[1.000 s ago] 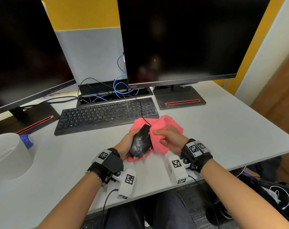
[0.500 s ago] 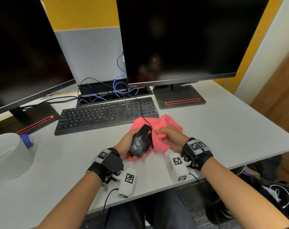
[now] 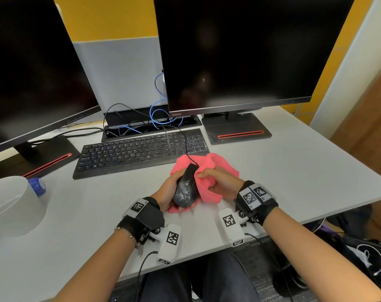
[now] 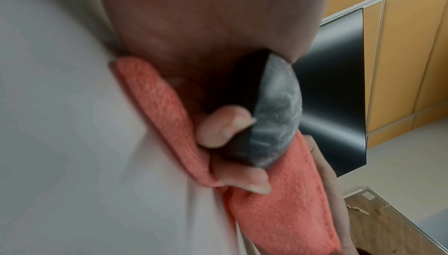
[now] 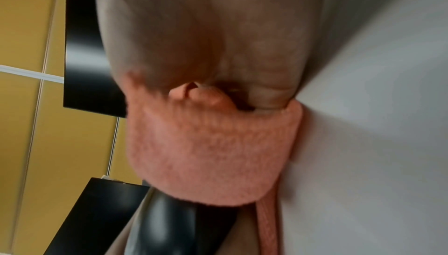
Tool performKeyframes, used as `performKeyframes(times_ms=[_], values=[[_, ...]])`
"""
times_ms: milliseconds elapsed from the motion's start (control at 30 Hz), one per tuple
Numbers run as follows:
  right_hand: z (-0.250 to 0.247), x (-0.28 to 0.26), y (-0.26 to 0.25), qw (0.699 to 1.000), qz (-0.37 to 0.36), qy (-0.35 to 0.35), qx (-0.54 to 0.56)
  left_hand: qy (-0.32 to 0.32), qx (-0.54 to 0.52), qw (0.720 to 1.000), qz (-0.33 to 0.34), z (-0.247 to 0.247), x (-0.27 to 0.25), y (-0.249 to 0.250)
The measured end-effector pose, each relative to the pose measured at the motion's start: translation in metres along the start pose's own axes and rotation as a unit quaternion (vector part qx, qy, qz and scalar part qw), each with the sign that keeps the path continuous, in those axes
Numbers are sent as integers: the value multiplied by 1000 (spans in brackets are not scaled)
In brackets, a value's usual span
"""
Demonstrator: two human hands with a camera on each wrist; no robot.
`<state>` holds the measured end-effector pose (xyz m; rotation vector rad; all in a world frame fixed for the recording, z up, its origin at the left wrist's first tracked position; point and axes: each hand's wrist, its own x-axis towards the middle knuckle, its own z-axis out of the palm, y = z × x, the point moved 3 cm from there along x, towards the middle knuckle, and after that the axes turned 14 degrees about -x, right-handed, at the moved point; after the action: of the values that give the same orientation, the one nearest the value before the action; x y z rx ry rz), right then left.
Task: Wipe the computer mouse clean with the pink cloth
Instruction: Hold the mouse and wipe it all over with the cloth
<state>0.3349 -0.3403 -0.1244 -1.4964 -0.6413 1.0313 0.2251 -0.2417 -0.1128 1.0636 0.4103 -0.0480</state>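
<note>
A black wired computer mouse, smeared with white marks, is tilted up off the desk in my left hand, whose fingers curl under and around it. The pink cloth lies partly under the mouse and bunches to its right. My right hand grips a fold of the cloth and holds it against the mouse's right side. The mouse's cord runs back over the keyboard. The mouse shows blurred at the bottom of the right wrist view.
A black keyboard lies just behind the hands. Two dark monitors stand on bases at the back, with blue and black cables between them. A white roll and a blue cap sit at the left. The desk's front edge is near my wrists.
My right hand has slid the bunched cloth a little along the mouse's right side toward its front. The left hand keeps the mouse in about the same place.
</note>
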Motion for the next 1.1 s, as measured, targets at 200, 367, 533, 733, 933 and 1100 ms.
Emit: performKeyframes(times_ms=[200,367,533,733,933,1100], values=[[1,2,0,999,10,41,-10,18,-37,999,6,3,0,-1],[-1,4,2,997,28,69,-19,10,-38,999,5,5,-1,-1],[-1,6,2,997,25,67,-26,16,-40,999,2,4,0,-1],[0,5,-1,994,44,82,-49,21,-40,999,11,5,-2,0],[5,1,-4,996,45,67,-50,23,-32,999,10,2,1,-2],[5,1,-6,994,45,80,-57,19,-27,999,12,0,3,-4]])
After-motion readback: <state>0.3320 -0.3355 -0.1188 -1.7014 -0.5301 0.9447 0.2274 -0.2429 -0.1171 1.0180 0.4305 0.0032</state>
